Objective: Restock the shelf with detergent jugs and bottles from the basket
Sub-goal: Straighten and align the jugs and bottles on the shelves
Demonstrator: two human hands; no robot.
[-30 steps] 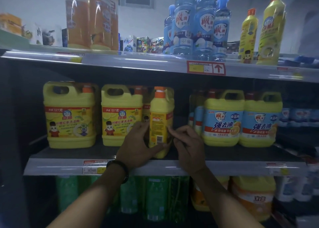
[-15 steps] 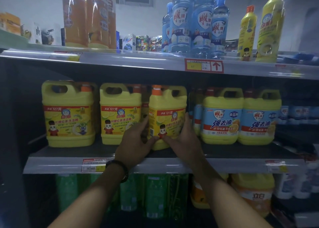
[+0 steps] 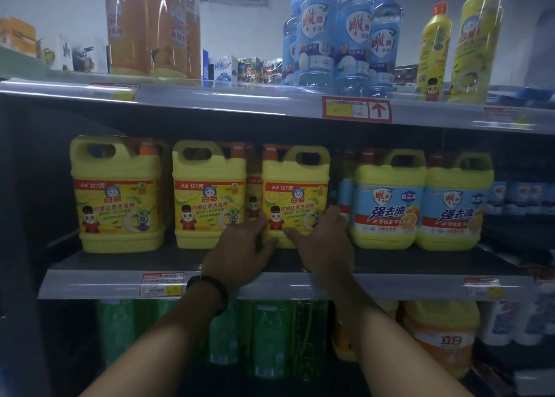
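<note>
A yellow detergent jug [image 3: 295, 192] with an orange cap stands upright on the middle shelf [image 3: 99, 282], its label facing me. My left hand [image 3: 241, 254] rests against its lower left corner and my right hand [image 3: 322, 246] against its lower right side; both grip its base. Two matching yellow jugs [image 3: 117, 195] [image 3: 208, 195] stand to its left. Two yellow jugs with blue labels [image 3: 389, 201] [image 3: 455, 204] stand to its right. The basket is not in view.
The top shelf [image 3: 240, 102] carries orange bottles [image 3: 153, 27], blue bottles [image 3: 339, 36] and tall yellow bottles [image 3: 477, 39]. Below are green bottles [image 3: 267, 336] and an orange jug [image 3: 444, 336]. A gap lies at the middle shelf's far left.
The jug between my hands has turned from side-on to label-forward and slid back into line with the other yellow jugs. Both hands stayed low on its base.
</note>
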